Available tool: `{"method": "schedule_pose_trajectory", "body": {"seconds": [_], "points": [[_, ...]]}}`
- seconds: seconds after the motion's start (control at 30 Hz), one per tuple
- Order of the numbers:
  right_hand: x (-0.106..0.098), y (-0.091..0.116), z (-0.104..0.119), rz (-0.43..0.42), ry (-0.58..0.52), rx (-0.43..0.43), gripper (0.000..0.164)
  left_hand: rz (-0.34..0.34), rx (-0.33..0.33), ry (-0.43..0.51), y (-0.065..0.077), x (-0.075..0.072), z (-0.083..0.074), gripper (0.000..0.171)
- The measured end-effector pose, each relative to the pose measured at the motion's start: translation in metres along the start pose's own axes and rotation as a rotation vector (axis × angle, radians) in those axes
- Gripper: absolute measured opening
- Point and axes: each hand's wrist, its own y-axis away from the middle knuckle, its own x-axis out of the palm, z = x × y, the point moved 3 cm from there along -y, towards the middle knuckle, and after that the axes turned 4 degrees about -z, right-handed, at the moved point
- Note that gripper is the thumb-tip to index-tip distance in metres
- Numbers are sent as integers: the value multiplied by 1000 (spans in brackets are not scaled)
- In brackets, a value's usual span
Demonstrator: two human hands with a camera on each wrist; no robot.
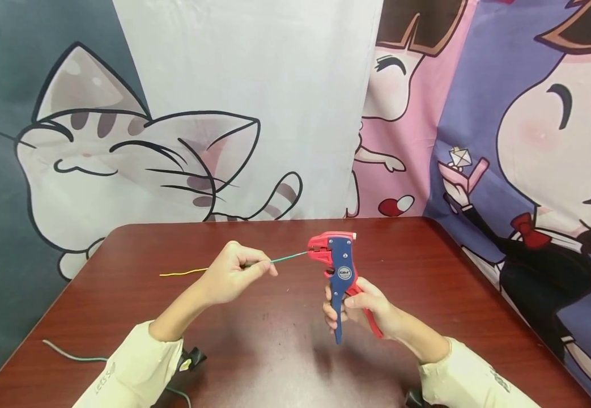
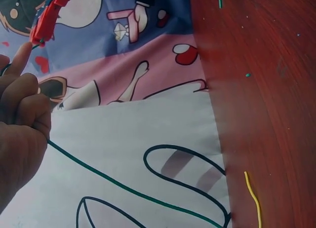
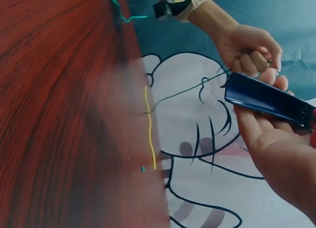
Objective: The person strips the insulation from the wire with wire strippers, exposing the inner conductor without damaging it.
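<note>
Head view: right hand [image 1: 374, 303] gripped strippers [image 1: 343, 262], left hand [image 1: 234, 275] pinched green wire [image 1: 289, 257].
I lost its middle inside that grasp; table [image 1: 275, 340] spread beyond.

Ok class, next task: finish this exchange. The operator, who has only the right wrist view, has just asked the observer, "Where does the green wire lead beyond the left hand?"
Observer: The head view shows the green wire running from the left hand to the red head of the wire stripper.
Operator: I see only part of that tool. Any marking on its blue body?
Observer: Yes, a round badge.
Operator: I see one green scrap on the table. Is there another?
Observer: Yes, the left wrist view shows a second, longer scrap.
</note>
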Motion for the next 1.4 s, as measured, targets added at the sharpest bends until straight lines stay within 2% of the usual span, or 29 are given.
{"method": "schedule_pose_trajectory", "body": {"seconds": [0.33,0.53,0.7,0.93,1.17,1.4], "points": [[-2,4,-9,95,-93,35,35,10,22,-5,2,0,-1,24],[0,1,-13,114,-103,53,33,20,16,-13,2,2,-2,24],[1,1,-14,83,-89,50,27,19,1,-18,2,1,-2,24],[3,0,-13,24,-60,106,15,28,10,-7,2,1,-3,25],[4,0,-16,20,-66,78,20,30,21,7,0,2,-3,22],[9,0,-21,-35,-21,90,12,22,60,22,-1,3,-3,21]]}}
